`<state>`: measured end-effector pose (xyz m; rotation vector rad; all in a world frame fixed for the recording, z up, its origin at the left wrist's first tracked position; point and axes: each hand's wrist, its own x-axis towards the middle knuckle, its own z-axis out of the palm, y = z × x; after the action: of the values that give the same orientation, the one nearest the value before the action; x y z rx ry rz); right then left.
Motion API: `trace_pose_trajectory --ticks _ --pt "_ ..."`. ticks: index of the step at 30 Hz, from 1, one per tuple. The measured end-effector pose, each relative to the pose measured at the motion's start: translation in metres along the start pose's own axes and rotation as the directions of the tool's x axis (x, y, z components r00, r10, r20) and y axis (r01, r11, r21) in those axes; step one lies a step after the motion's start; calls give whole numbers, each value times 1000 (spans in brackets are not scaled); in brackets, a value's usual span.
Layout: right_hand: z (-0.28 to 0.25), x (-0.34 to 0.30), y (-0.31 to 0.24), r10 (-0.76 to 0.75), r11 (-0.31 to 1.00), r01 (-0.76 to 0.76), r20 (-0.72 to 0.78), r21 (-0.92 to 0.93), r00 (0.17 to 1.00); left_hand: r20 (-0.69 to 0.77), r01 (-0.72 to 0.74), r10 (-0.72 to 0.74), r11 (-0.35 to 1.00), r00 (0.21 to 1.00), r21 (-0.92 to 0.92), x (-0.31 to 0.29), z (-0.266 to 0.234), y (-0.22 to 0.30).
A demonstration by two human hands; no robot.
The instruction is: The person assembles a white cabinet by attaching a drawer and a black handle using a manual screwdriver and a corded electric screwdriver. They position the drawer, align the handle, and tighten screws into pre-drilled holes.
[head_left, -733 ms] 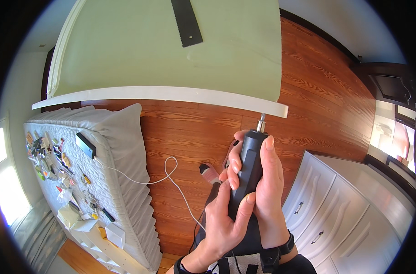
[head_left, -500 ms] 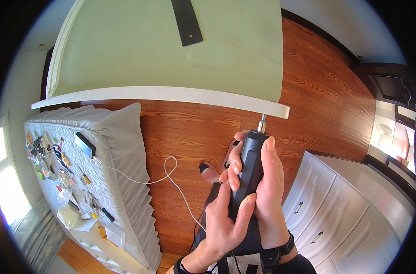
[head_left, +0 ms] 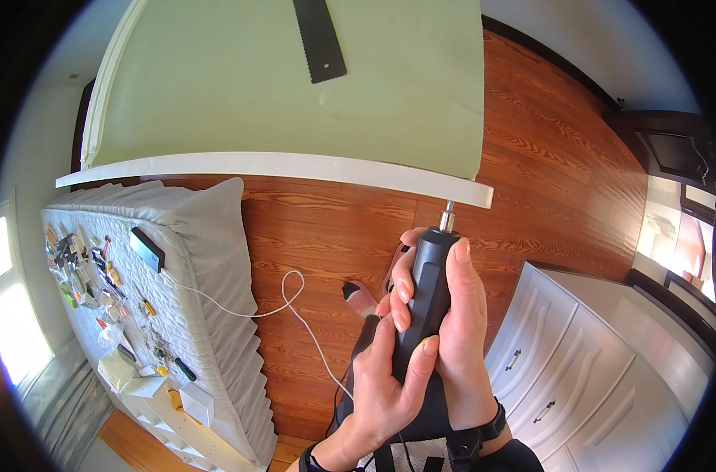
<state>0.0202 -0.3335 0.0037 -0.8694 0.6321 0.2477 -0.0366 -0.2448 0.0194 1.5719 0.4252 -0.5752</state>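
Both my hands are closed round a black electric screwdriver (head_left: 425, 295), which points away from me with a slight lean to the right. My left hand (head_left: 389, 377) grips its lower end. Higher on the body, my right hand (head_left: 464, 330) wraps it from the right, its thumb along the side. A silver bit (head_left: 448, 219) sticks out of the tip and meets the near edge of a white strip (head_left: 295, 165) close to its right end. That strip runs along the front of a pale green board (head_left: 255, 102). Whether a screw sits at the contact is too small to tell.
A toothed black saw blade (head_left: 324, 55) lies on the board. At left, a quilted mattress (head_left: 181, 315) carries many small tools and a dark power bank (head_left: 147, 249) with a white cable (head_left: 299, 311). A white cabinet (head_left: 562, 354) stands at right, above wooden flooring (head_left: 562, 173).
The strip's right end and the screwdriver's tip appear slightly lower and further left. My grip looks the same.
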Motion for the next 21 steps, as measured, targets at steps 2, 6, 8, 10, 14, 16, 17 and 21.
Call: trace_pose_trajectory --ticks 2,6,8,10,14,16,17,21 --pt "0 0 0 6 1000 -6 -4 -10 1000 -6 -11 11 1000 1000 13 0 1 0" --pt "1 0 -1 15 1000 -15 -9 5 1000 -4 -8 8 1000 1000 16 0 1 1" --pt "0 0 -2 14 1000 -14 5 -9 1000 -7 -12 12 1000 1000 18 0 1 1" --pt "0 0 -2 18 1000 -18 9 -8 1000 -6 -6 6 1000 1000 10 -1 2 1" --pt "-1 0 -1 21 1000 -21 8 1 1000 -15 -17 18 1000 1000 9 -1 3 1" --pt "-1 0 0 15 1000 -15 15 8 1000 -34 -49 51 998 998 44 0 3 1" --pt "-1 0 1 10 1000 -10 22 11 1000 -46 -66 69 995 997 71 1 4 1" --pt "-3 0 1 -7 999 6 49 32 999 -61 -5 7 1000 998 29 -1 6 1"
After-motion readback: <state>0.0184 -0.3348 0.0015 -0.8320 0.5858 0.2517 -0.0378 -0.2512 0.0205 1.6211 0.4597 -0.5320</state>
